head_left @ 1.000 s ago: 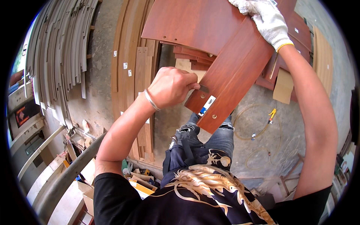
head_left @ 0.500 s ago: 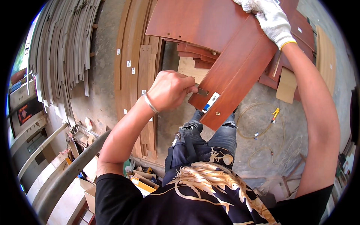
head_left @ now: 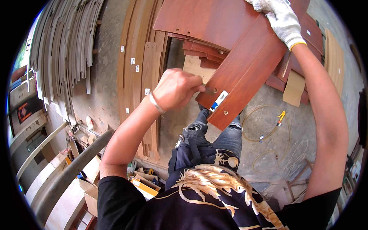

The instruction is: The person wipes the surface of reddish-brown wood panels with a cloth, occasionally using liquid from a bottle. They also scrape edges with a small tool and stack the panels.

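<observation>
A narrow reddish-brown wooden board slants across the middle, its near end over my legs. Two round holes show by that end, with a white and blue label between them. My left hand, bare, is closed in a pinch just left of the near end. From its fingertips a thin, dark, blurred metal piece reaches to the hole at the left edge; its exact kind cannot be made out. My right hand, in a white knit glove, grips the board's upper right edge, fingertips partly cut off by the frame.
A wider reddish-brown panel lies behind the board, above stacked red boards. Long brown planks and grey strips stretch along the left. A coiled hose with a yellow nozzle lies on the floor at right.
The board and my gloved right hand have shifted slightly right in the picture. My left hand has turned a little, and its thin piece still points at the board's left hole.
</observation>
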`<state>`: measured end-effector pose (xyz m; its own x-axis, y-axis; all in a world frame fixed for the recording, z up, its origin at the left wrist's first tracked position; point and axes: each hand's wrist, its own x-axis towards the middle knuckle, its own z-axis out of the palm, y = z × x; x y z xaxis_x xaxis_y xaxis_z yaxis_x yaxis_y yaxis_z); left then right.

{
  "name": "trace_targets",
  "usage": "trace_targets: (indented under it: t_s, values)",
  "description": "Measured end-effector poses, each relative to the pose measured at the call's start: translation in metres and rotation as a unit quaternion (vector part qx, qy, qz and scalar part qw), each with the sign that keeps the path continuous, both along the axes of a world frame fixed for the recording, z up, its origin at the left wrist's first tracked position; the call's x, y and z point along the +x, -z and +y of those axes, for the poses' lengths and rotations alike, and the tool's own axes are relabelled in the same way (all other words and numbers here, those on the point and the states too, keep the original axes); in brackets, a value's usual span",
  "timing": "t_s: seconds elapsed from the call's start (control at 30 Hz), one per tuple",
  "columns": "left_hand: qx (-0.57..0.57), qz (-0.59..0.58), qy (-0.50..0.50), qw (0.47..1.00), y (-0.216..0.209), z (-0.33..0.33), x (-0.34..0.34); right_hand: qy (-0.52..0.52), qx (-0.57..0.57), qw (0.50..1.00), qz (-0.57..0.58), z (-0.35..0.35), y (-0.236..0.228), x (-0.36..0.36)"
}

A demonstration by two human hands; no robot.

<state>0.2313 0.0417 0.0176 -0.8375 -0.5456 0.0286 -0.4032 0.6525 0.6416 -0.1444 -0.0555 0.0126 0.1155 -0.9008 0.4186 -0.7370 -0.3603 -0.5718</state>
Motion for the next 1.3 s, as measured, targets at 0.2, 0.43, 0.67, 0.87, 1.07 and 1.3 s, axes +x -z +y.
trace_targets:
  t_s: [0.2,0.43,0.67,0.87,1.07,1.3]
  values:
    - [-0.001,-0.008,0.019,1.0,0.005,-0.003,-0.001,-0.013,-0.162,0.969,0.188,0.002,0.0,-0.002]
    - [0.003,-0.012,0.012,1.0,0.001,0.008,0.014,-0.007,-0.093,0.989,0.116,0.001,0.009,-0.005]
    - [-0.003,-0.005,-0.009,1.0,0.006,0.003,0.009,-0.032,-0.188,0.956,0.222,-0.002,0.006,-0.008]
    - [0.024,-0.013,0.016,0.999,0.004,0.014,0.025,-0.018,0.116,0.876,-0.468,-0.004,0.015,0.001]
    - [0.085,-0.094,-0.073,0.989,0.033,0.062,0.073,-0.008,0.013,1.0,-0.025,-0.004,0.008,-0.004]
    - [0.265,0.022,-0.287,0.92,0.013,0.073,0.045,0.011,0.037,0.997,-0.069,0.0,-0.007,0.007]
